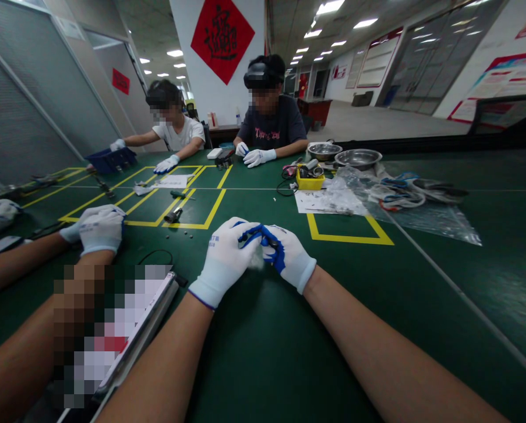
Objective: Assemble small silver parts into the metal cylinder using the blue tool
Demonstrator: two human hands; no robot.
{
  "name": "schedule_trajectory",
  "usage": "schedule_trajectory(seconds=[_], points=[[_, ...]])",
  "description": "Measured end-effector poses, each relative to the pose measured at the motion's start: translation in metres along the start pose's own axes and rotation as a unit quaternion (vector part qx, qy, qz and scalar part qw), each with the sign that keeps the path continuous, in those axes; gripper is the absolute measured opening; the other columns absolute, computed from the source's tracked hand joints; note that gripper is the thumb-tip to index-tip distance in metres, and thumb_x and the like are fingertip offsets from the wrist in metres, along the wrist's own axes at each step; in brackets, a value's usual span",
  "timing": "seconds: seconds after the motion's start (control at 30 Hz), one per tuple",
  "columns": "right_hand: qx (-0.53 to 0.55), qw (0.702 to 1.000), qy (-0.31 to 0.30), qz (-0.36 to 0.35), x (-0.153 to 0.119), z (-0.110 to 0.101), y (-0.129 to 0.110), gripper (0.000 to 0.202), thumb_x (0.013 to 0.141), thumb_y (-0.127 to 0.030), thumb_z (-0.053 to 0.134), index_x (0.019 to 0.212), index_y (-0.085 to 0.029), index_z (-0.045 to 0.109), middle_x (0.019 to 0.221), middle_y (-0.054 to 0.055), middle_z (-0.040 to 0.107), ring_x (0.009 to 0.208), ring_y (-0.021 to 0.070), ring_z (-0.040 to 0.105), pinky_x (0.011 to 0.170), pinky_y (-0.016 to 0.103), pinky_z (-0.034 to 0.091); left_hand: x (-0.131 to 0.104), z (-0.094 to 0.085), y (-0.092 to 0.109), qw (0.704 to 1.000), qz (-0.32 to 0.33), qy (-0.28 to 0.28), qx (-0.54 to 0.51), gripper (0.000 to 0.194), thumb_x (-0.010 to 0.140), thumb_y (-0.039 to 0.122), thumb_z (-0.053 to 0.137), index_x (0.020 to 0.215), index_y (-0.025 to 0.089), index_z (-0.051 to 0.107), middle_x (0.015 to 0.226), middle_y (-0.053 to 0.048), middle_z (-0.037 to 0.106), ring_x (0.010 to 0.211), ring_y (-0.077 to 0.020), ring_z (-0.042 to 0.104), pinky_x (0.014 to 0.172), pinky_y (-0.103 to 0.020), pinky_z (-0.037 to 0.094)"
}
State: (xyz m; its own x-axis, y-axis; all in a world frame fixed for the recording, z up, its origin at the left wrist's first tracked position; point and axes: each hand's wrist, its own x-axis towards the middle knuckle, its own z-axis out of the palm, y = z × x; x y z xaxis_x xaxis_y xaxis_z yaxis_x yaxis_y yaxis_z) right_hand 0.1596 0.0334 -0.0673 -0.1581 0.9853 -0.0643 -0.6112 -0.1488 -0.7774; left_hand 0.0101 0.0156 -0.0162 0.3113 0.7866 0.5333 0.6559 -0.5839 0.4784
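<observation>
My left hand (pixel 228 254), in a white glove with blue fingers, is closed in a pinch above the green table. Facing it, my right hand (pixel 288 254) wears the same kind of glove and has its fingers closed too. The fingertips meet around a small dark part (pixel 270 242), mostly covered by the gloves, so its kind is unclear. Something pale and see-through hangs blurred just below the fingers. Left of my hands, a metal cylindrical part (pixel 173 215) and a screwdriver (pixel 182 195) lie on the table, with several tiny pieces nearby.
A yellow bin (pixel 310 179) of parts, white paper (pixel 328 201), a clear plastic bag (pixel 443 220) and metal bowls (pixel 358 158) lie to the right. A tablet-like device (pixel 139 329) is left of my forearm. A co-worker's gloved hands (pixel 99 228) are at left; two people sit opposite.
</observation>
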Motion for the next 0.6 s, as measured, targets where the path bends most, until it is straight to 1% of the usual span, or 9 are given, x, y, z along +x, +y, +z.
schedule_trajectory(seconds=[0.2, 0.3, 0.4, 0.5, 0.6], points=[[-0.016, 1.000, -0.008, -0.004, -0.001, 0.001, -0.002, 0.046, 0.058, -0.045, 0.092, 0.071, -0.023, 0.053, 0.058, -0.007, 0.054, 0.046, 0.0082, 0.042, 0.042, 0.024, 0.031, 0.000, 0.000, 0.002, 1.000, -0.010, 0.020, -0.009, 0.017, 0.086, 0.016, 0.071, 0.100, 0.022, 0.078, 0.101, -0.004, 0.074, 0.097, -0.0213, 0.071, 0.091, -0.035, 0.058], [-0.031, 0.999, -0.005, -0.011, -0.001, 0.003, -0.002, 0.047, 0.060, -0.046, 0.091, 0.071, -0.023, 0.051, 0.058, -0.007, 0.053, 0.046, 0.0084, 0.042, 0.042, 0.024, 0.032, 0.001, -0.001, 0.003, 0.999, -0.016, 0.023, -0.017, 0.013, 0.088, 0.017, 0.070, 0.097, 0.021, 0.078, 0.098, -0.004, 0.074, 0.095, -0.0205, 0.071, 0.090, -0.034, 0.057], [-0.048, 0.999, 0.004, -0.011, -0.001, 0.005, -0.001, 0.051, 0.059, -0.049, 0.089, 0.068, -0.024, 0.046, 0.055, -0.008, 0.050, 0.044, 0.0077, 0.040, 0.041, 0.023, 0.030, 0.002, -0.002, 0.004, 0.999, -0.031, 0.022, -0.028, 0.008, 0.087, 0.019, 0.071, 0.092, 0.020, 0.078, 0.096, -0.004, 0.075, 0.092, -0.0199, 0.071, 0.088, -0.033, 0.057], [-0.087, 0.994, 0.045, -0.042, -0.003, 0.009, 0.001, 0.047, 0.061, -0.055, 0.083, 0.067, -0.024, 0.049, 0.054, -0.007, 0.050, 0.043, 0.0083, 0.037, 0.041, 0.024, 0.028, 0.003, -0.001, 0.001, 0.997, -0.056, 0.033, -0.050, 0.007, 0.086, 0.019, 0.071, 0.091, 0.019, 0.077, 0.095, -0.004, 0.075, 0.091, -0.0198, 0.071, 0.088, -0.034, 0.057], [-0.138, 0.981, 0.100, -0.095, -0.007, 0.011, 0.001, 0.038, 0.064, -0.054, 0.079, 0.069, -0.022, 0.058, 0.056, -0.005, 0.053, 0.047, 0.0106, 0.042, 0.044, 0.026, 0.031, 0.006, 0.000, -0.005, 0.989, -0.089, 0.047, -0.104, 0.010, 0.085, 0.019, 0.071, 0.093, 0.016, 0.077, 0.095, -0.006, 0.077, 0.091, -0.0206, 0.072, 0.089, -0.036, 0.058]])
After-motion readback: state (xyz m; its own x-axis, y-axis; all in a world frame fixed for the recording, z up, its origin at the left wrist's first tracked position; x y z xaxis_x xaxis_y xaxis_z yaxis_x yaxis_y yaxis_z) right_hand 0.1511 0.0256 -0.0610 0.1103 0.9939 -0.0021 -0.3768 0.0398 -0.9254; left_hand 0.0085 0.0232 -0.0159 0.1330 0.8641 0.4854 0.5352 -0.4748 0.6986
